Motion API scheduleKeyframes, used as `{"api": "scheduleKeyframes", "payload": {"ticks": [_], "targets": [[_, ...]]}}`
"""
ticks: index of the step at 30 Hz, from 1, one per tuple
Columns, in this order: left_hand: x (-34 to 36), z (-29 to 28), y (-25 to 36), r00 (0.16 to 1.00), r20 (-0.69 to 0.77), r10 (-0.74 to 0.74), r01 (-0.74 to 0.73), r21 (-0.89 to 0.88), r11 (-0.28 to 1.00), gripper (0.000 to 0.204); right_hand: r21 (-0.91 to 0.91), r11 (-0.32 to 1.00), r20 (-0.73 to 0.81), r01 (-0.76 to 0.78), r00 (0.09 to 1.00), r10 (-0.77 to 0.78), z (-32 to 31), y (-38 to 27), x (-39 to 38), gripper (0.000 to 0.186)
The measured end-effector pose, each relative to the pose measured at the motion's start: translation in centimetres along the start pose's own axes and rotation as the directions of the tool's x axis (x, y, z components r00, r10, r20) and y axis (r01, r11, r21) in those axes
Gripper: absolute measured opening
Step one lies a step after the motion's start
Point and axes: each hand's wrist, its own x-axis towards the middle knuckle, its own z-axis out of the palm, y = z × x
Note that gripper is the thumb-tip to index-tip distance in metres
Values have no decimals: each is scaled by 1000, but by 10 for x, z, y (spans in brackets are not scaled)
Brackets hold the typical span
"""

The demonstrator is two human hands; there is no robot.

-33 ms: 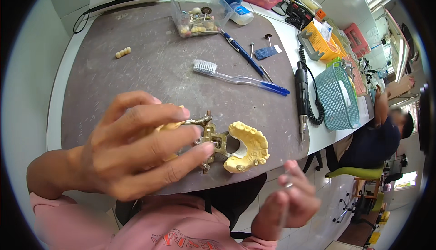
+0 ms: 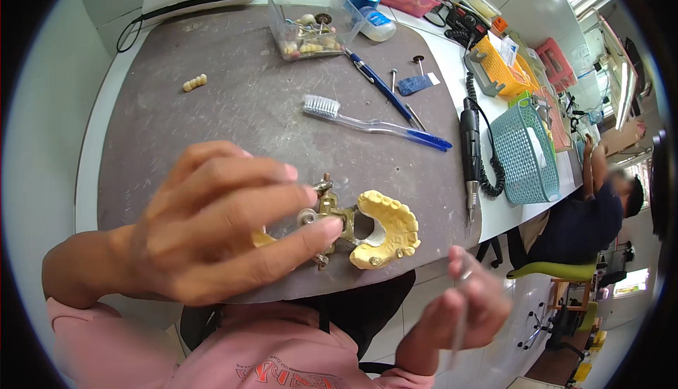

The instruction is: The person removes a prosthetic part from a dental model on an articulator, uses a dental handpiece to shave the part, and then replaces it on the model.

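My left hand (image 2: 233, 226), slightly blurred, lies over a brass articulator (image 2: 328, 202) with its fingers apart and loosely bent, touching or hovering just above it. The fingers partly hide yellow plaster under them. On the articulator's right side is a yellow horseshoe dental cast (image 2: 395, 230) with small metallic pieces on its teeth. My right hand (image 2: 470, 301), right of the cast and beyond the mat's front edge, is closed on a thin metal tool (image 2: 460, 311), blurred by motion.
The grey mat (image 2: 176, 127) holds a toothbrush (image 2: 374, 124), blue pen (image 2: 385, 89), tooth-coloured piece (image 2: 195, 82) and clear container (image 2: 307, 32). A black handpiece (image 2: 470, 149) lies along the right, near a blue basket (image 2: 526, 156). A co-worker (image 2: 586, 226) sits at the far right.
My right hand has moved a little right with the tool. My left fingers have shifted slightly, showing more of a round knob on the articulator.
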Motion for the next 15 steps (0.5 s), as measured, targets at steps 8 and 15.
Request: {"api": "scheduleKeyframes", "payload": {"ticks": [8, 15], "targets": [[-8, 0, -16, 842, 90, -532, 484, -560, 672, 66, -39, 978, 370, -206, 906, 206, 6, 41, 124, 26], [-3, -7, -19, 547, 317, -775, 751, -595, 287, 54, -433, 900, 724, 38, 609, 323, 49, 58, 175, 39]]}}
